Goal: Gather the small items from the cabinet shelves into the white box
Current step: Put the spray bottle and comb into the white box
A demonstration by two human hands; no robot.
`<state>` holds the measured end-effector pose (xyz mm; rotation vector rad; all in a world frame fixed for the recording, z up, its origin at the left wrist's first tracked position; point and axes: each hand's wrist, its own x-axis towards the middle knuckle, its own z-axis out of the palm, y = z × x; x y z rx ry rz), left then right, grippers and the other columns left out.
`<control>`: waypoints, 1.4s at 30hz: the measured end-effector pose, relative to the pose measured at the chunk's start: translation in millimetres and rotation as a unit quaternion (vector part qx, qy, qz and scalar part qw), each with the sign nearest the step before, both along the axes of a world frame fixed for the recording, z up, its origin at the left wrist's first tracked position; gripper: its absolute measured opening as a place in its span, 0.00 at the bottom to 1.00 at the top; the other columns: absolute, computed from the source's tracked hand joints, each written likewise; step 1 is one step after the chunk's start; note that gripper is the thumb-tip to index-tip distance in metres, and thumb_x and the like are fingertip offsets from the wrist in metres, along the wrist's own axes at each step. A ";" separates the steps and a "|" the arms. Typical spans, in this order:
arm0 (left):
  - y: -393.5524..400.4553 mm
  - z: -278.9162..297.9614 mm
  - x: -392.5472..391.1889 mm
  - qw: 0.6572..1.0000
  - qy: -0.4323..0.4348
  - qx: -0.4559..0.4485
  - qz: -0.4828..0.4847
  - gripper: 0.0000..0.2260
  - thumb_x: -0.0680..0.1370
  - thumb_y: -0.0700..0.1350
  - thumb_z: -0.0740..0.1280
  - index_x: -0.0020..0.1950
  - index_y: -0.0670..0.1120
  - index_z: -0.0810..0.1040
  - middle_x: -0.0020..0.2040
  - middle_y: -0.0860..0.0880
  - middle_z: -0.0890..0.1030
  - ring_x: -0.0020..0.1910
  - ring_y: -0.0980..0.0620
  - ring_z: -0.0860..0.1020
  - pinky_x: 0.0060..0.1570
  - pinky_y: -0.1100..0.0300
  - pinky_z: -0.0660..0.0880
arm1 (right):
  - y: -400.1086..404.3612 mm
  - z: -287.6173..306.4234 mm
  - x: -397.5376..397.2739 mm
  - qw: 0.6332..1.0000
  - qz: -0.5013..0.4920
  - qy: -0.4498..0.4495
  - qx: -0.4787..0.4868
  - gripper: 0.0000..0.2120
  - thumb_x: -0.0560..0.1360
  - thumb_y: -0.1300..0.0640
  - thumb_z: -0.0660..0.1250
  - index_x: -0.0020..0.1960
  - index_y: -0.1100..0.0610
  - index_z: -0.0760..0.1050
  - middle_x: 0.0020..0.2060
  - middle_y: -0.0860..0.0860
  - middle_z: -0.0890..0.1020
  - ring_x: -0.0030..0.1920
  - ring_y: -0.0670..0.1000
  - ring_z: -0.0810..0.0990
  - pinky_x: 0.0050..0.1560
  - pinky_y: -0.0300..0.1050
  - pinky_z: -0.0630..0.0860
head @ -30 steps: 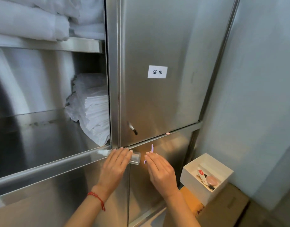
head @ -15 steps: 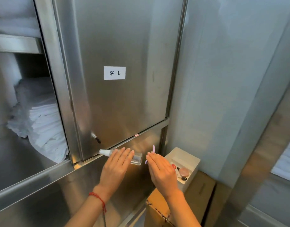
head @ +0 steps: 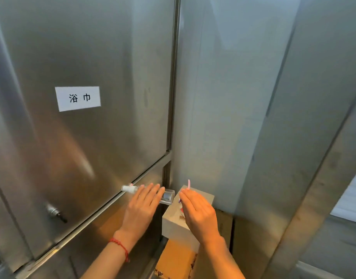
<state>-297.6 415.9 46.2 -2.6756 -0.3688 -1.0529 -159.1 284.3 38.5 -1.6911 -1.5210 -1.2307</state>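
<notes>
While over box (head: 179, 226), left hand (head: 141, 208) gripping bottle (head: 167, 196).

Bare forearms (red string bracelet (head: 120, 247), left wrist)

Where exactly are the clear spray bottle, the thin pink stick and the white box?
Clear plastic spray bottle (head: 169, 196), head view: its see-through base.
Thin pink stick (head: 189, 183), head view: its upper tip.
White square box (head: 174, 224), head view: its near outer wall.

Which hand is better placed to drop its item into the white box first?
Probably the right hand. It holds the thin pink item directly over the white box, while the left hand, gripping the clear spray bottle, sits beside the box, in front of the cabinet.
</notes>
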 end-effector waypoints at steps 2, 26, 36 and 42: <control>10.0 -1.7 13.7 1.000 -0.001 -0.006 -0.018 0.34 0.51 0.30 0.81 0.56 0.39 0.81 0.54 0.41 0.82 0.53 0.43 0.81 0.50 0.43 0.78 | 4.7 -2.2 8.6 1.000 -0.022 0.004 -0.007 0.13 0.67 0.58 0.72 0.50 0.62 0.83 0.47 0.55 0.85 0.49 0.52 0.84 0.49 0.45 0.80; 73.7 -36.5 155.6 0.991 0.011 -0.030 -0.131 0.32 0.54 0.40 0.83 0.57 0.40 0.81 0.54 0.42 0.82 0.53 0.43 0.81 0.51 0.44 0.78 | 46.0 -27.4 116.0 0.994 -0.108 -0.022 0.019 0.21 0.82 0.56 0.54 0.48 0.62 0.84 0.45 0.56 0.85 0.46 0.52 0.85 0.51 0.44 0.78; 83.4 -42.8 203.0 0.992 0.019 -0.040 -0.118 0.34 0.53 0.44 0.84 0.57 0.40 0.81 0.54 0.42 0.82 0.53 0.42 0.81 0.50 0.43 0.78 | 61.9 -38.2 159.4 0.994 -0.100 0.034 0.017 0.23 0.83 0.55 0.51 0.49 0.62 0.83 0.45 0.55 0.85 0.46 0.52 0.85 0.48 0.45 0.81; 90.3 -53.6 225.7 0.990 0.039 -0.048 -0.124 0.34 0.54 0.46 0.84 0.58 0.41 0.81 0.55 0.43 0.82 0.54 0.44 0.81 0.52 0.45 0.77 | 63.3 -52.4 176.5 0.991 -0.119 0.063 0.001 0.16 0.79 0.59 0.57 0.49 0.62 0.83 0.46 0.55 0.85 0.47 0.51 0.84 0.52 0.44 0.79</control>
